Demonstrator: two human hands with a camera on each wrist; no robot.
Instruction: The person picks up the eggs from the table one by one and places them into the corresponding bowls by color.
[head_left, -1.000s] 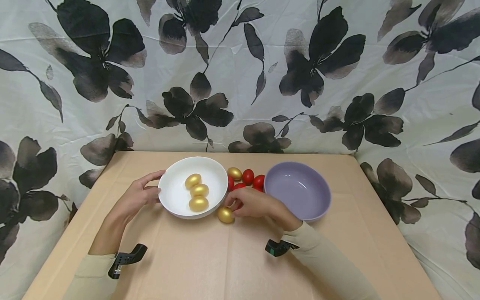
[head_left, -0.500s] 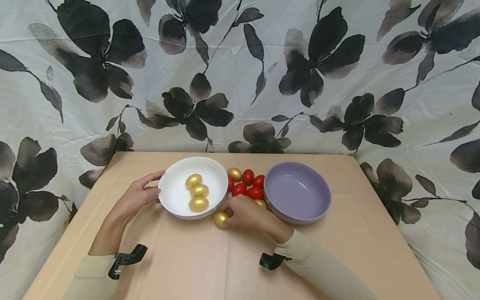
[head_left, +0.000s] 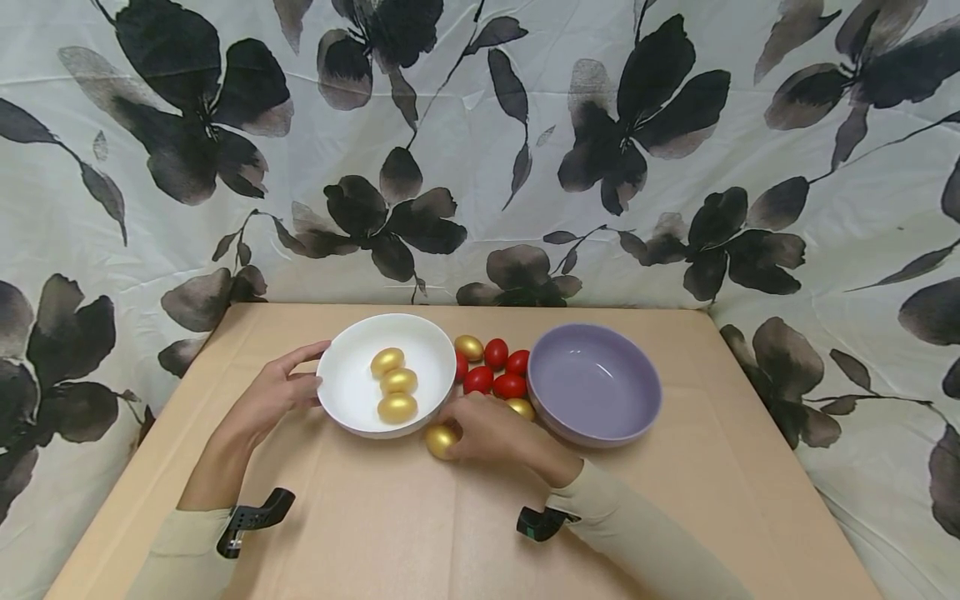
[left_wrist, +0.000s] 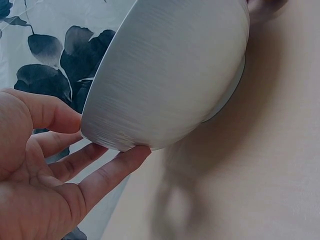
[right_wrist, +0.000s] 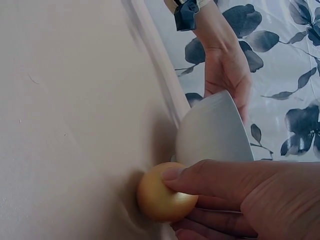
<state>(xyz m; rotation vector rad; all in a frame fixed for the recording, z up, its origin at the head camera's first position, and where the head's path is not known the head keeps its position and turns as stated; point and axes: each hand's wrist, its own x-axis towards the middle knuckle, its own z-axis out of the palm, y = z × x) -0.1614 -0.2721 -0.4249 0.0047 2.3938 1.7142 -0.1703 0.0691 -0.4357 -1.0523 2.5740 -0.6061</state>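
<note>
In the head view a white bowl (head_left: 351, 367) holds several gold eggs (head_left: 397, 407). My left hand (head_left: 273, 392) grips its left side; the left wrist view shows the fingertips against the outer wall and rim. My right hand (head_left: 491, 429) pinches a gold egg (head_left: 438, 442) just outside the bowl's lower right edge. In the right wrist view the thumb lies over this egg (right_wrist: 159, 202), with the other fingers partly hidden behind it. Beyond the right hand lie several red eggs (head_left: 510, 385).
A purple bowl (head_left: 596, 379) with nothing in it stands right of the red eggs. One loose gold egg (head_left: 469, 347) lies behind them, another gold egg (head_left: 522, 408) beside the purple bowl. A floral cloth (head_left: 480, 150) hangs behind the wooden table (head_left: 360, 517).
My right hand has moved slightly left and toward me with the gold egg, uncovering more red eggs and the gold one beside the purple bowl. The left hand stays put.
</note>
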